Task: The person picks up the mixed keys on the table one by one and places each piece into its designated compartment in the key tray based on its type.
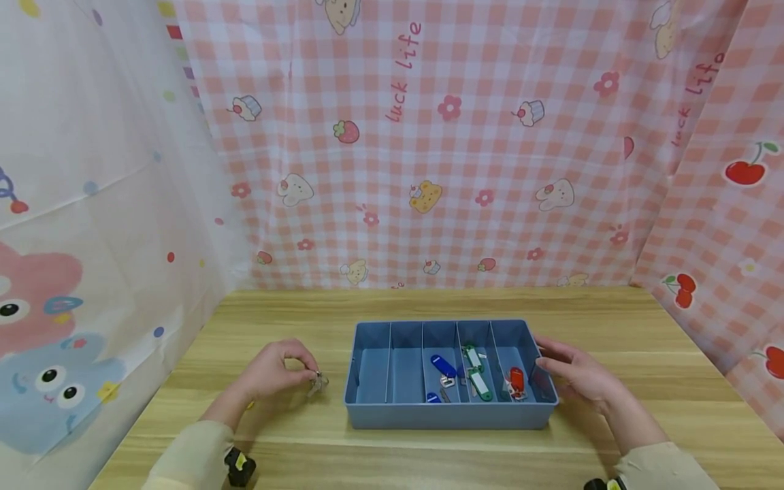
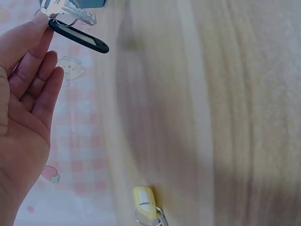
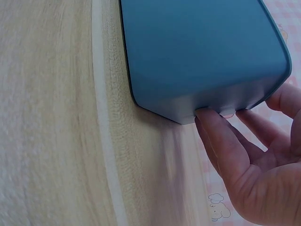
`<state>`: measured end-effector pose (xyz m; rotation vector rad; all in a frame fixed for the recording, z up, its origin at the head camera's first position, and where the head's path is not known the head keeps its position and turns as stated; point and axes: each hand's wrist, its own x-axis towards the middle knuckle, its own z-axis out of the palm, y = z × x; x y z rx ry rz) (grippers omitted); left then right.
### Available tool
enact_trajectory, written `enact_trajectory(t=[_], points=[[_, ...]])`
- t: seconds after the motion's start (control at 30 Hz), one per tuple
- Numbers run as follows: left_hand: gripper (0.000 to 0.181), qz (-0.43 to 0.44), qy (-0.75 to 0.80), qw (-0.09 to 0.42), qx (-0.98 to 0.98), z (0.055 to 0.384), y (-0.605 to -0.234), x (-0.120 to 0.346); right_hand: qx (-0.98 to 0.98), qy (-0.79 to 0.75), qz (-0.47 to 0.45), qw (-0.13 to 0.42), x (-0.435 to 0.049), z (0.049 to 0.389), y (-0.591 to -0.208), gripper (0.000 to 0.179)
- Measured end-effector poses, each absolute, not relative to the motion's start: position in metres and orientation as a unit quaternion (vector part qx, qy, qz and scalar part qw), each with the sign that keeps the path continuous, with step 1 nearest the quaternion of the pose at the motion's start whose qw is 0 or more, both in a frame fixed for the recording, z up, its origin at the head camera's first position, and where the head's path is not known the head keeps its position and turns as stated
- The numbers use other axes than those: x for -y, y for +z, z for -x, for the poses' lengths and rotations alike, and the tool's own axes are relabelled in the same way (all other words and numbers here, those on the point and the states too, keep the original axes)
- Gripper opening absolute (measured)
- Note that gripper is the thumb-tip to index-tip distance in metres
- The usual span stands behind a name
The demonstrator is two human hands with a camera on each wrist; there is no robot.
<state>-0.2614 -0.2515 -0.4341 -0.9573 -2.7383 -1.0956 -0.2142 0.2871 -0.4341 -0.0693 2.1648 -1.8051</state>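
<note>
My left hand (image 1: pixel 278 369) pinches a ring of silver keys (image 2: pixel 81 15) between thumb and fingertips, left of the box. A dark key tag (image 2: pixel 79 37) hangs from the same ring. My right hand (image 1: pixel 578 373) rests its fingertips against the right end of the blue-grey divided box (image 1: pixel 450 416). In the right wrist view, the fingers (image 3: pixel 221 136) touch the outer end wall. Keys with blue tags (image 1: pixel 443 366) lie in the middle compartment, green tags (image 1: pixel 480 384) in the one to its right, and red tags (image 1: pixel 516 378) in the rightmost.
A yellow key tag (image 2: pixel 145 201) with a ring lies on the wooden table (image 1: pixel 294 435), below my left wrist. The box's two left compartments show bare floors. Patterned cloth (image 1: pixel 429 156) hangs behind the table and along both sides.
</note>
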Motion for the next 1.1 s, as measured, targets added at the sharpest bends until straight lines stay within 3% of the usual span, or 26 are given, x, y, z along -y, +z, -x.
enact_trajectory(t=[1.1], points=[[0.009, 0.239, -0.387, 0.143, 0.879, 0.258, -0.382, 0.223, -0.756, -0.633, 0.03, 0.162, -0.287, 0.214, -0.433, 0.066]])
